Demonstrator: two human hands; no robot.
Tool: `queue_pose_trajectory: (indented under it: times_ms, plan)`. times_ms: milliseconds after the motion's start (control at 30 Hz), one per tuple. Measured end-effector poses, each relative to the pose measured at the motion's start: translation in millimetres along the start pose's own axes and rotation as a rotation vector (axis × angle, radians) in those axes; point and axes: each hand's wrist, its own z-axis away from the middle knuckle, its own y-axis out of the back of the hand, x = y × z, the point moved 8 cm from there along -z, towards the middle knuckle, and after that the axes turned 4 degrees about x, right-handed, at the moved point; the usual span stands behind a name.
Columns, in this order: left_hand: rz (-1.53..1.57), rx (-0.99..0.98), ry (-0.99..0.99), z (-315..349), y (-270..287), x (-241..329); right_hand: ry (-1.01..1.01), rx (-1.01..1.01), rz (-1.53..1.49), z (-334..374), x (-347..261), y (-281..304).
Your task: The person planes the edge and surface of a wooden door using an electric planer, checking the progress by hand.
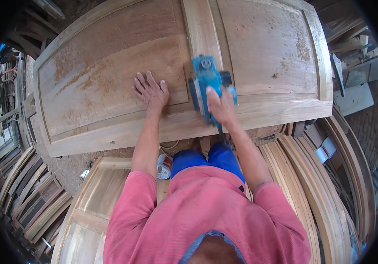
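A wooden panel door (pixel 131 115) lies flat in front of me, its panels strewn with sawdust. My right hand (pixel 222 104) is wrapped round the handle of a teal electric planer (pixel 206 79). The planer rests on the door where the middle rail (pixel 201 31) meets the near frame piece; its outline is slightly blurred. To its left, my left hand (pixel 152 91) lies flat on the left panel near the lower frame, fingers spread and holding nothing. The planer's underside is hidden.
Another panelled wooden door (pixel 93 222) lies at the lower left. Long boards (pixel 316 198) are stacked at the lower right. A white and red can (pixel 164 167) stands by my legs. Timber offcuts (pixel 37 198) are piled at the far left. A dark cord (pixel 221 134) trails from the planer.
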Motion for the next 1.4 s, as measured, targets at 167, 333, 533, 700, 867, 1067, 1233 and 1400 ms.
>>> queue_pose_trajectory:
  times_ms: [167, 333, 533, 700, 867, 1067, 1233, 1400]
  plan:
    - [0.089, -0.03, 0.021, -1.1, 4.1, 2.4, 0.049, -0.026, -0.093, -117.5, -61.6, -7.4]
    - [0.082, -0.022, 0.029, -4.9, 6.3, 7.3, -0.084, -0.046, -0.31, -170.7, -58.7, -1.7]
    - [0.071, -0.028, 0.031, -2.8, 2.7, -1.2, -0.113, -0.075, -0.176, -69.8, -13.0, 3.6]
    - [0.061, -0.029, 0.021, 1.9, 1.3, -0.9, -0.163, -0.133, -0.091, 65.5, 23.3, 9.0]
    - [0.05, 0.02, -0.018, -1.0, 2.9, 4.5, -0.243, -0.133, -0.298, 135.5, 42.7, 3.3]
    - [0.053, -0.012, 0.003, -4.3, 6.1, 7.9, -0.125, -0.019, -0.142, 58.0, 15.3, -4.7]
    - [0.045, -0.07, 0.043, -2.6, -0.5, 3.3, -0.054, 0.02, -0.151, -42.1, -30.8, -11.6]
    - [0.083, -0.126, 0.077, -3.4, 7.8, 3.3, -0.008, 0.018, -0.155, -122.2, -72.5, -20.0]
